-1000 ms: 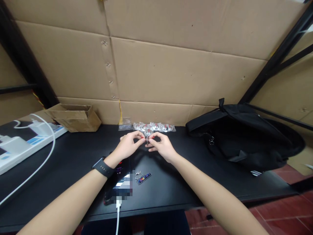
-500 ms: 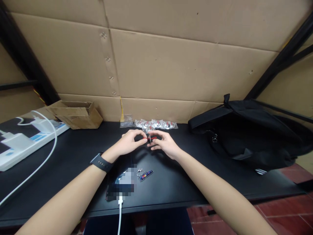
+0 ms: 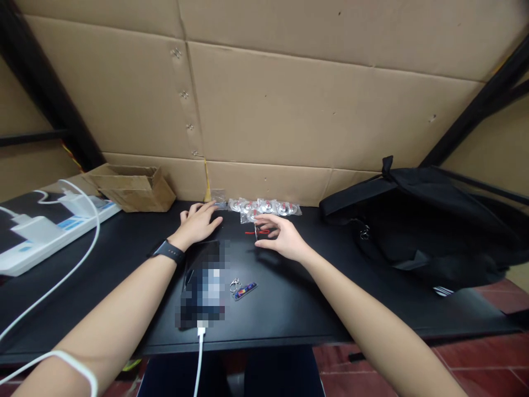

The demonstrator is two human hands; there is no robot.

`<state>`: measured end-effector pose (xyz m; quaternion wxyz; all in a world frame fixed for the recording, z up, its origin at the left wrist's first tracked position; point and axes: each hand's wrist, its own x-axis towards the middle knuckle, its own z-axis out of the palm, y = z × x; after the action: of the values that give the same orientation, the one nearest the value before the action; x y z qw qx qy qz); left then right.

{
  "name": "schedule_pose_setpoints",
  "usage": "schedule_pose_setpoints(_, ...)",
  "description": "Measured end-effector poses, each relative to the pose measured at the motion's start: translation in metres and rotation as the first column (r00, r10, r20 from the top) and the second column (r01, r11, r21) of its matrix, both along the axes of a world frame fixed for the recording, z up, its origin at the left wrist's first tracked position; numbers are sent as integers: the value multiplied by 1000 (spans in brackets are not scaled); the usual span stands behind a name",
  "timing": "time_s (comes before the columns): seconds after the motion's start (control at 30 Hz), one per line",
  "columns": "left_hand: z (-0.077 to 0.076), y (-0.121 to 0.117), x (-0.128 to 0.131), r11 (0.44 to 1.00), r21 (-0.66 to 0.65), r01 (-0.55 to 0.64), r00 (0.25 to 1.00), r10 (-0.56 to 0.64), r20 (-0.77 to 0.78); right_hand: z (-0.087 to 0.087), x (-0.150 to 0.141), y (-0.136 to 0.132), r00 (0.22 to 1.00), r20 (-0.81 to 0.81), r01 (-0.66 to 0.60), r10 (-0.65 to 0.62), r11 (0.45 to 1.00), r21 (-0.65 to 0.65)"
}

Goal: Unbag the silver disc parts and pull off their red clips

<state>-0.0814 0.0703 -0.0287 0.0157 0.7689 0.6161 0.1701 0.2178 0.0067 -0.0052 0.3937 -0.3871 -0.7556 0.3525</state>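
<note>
My right hand (image 3: 283, 236) pinches a small thin disc, seen nearly edge-on, by its rim. A red cord (image 3: 263, 231) runs through or around the disc, with a short end out to the left and a loop towards my palm. My left hand (image 3: 199, 223) is open, palm down, its fingers stretched towards a clear plastic bag (image 3: 218, 197); whether they touch it I cannot tell. Just beyond my right hand lie several shiny round pieces in clear wrappers (image 3: 268, 207), with red on them. Nearer to me is a flat colourful keychain (image 3: 245, 291) with a metal ring.
A phone (image 3: 206, 251) with a white charging cable (image 3: 200, 353) lies below my left hand. At the left stand a white power strip (image 3: 25, 259) and an open cardboard box (image 3: 136, 187). A black bag (image 3: 413, 220) fills the right side, and a cardboard wall (image 3: 297, 110) closes the back.
My left hand has let go of the corded disc and moved left and forward towards the plastic bag, its fingers opening. My right hand keeps the disc in about the same place.
</note>
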Motion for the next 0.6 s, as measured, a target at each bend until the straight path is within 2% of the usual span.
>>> schedule_pose_setpoints(0.1, -5, 5, -1, 998, -56, 25, 1000, -24, 4, 3, 3, 0, 992, 126, -5, -16, 987, 162)
schedule_pose_setpoints(0.17, -8, 7, -1, 997, -64, 36, 999, -38, -17, 5, 5, -1, 989, 147, -38, 7, 977, 209)
schedule_pose_setpoints(0.37, -5, 2, 0, 998, -8, 56, 993, -57, -102, 6, 7, -1, 982, 168, -126, 88, 966, 228)
schedule_pose_setpoints(0.47, 2, -8, 5, 994, -10, 106, 986, -106, -130, 5, 8, 0, 976, 175, -162, 126, 964, 208)
schedule_pose_setpoints(0.6, 10, -28, 18, 985, -43, 166, 975, -171, -145, 6, 11, 1, 969, 218, -173, 118, 951, 256)
